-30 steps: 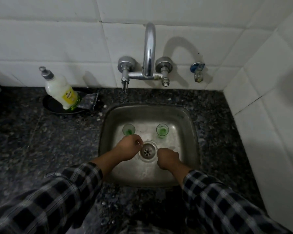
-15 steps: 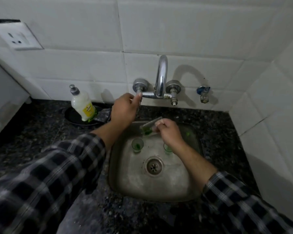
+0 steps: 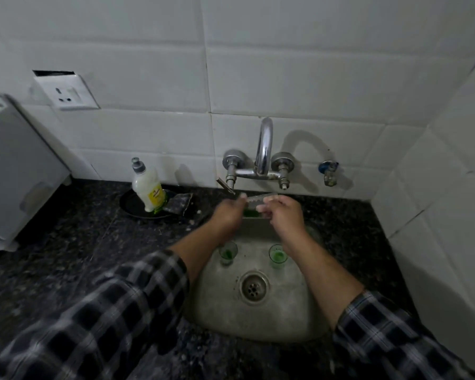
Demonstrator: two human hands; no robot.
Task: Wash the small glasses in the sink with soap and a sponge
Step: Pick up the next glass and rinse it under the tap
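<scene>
Your right hand (image 3: 283, 215) grips a small glass (image 3: 255, 201) tipped on its side over the back edge of the sink (image 3: 285, 311), below the tap (image 3: 264, 149), fingers curled round it. Your left hand (image 3: 226, 212) sets its thumb at the rim; blur hides whether its fingers clamp. A second glass (image 3: 227, 253) and a third glass (image 3: 278, 256) stand upright in the basin.

Dim, grey light; tap (image 3: 263, 149) casts soft shadow rightward on tiles; sleeves motion-blurred; wide-angle bending at edges
</scene>
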